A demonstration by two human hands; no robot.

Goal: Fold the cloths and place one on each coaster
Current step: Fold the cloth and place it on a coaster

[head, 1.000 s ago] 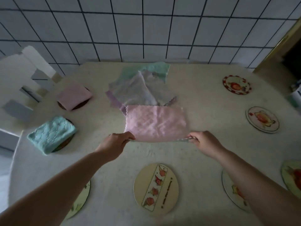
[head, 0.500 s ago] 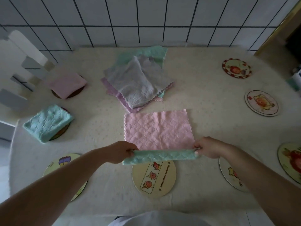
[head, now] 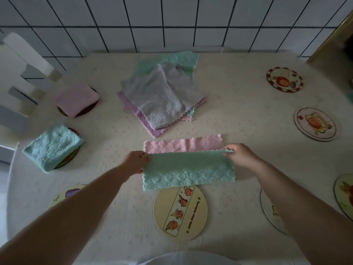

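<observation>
A two-sided cloth (head: pixel 188 169), pink above and green below, lies on the table in front of me. My left hand (head: pixel 136 162) pinches its near-left corner and my right hand (head: pixel 239 154) pinches its near-right corner. The green underside is turned up and carried over the pink face, whose far strip (head: pixel 183 145) still shows. A yellow round coaster (head: pixel 180 212) lies just nearer me, partly under the cloth's fold. A folded pink cloth (head: pixel 77 100) and a folded green cloth (head: pixel 52 147) each sit on a coaster at the left.
A loose pile of unfolded cloths (head: pixel 162 96) lies at the table's back middle. Bare coasters sit at the right (head: pixel 283 79) (head: pixel 315 124) (head: pixel 344 194) (head: pixel 271 209) and near left (head: pixel 65 195). A white chair (head: pixel 17 73) stands at the left, a tiled wall behind.
Both hands pulled the pink cloth toward me and laid it flat, then lifted its near edge and carried it away from me, so the green underside now covers most of the pink.
</observation>
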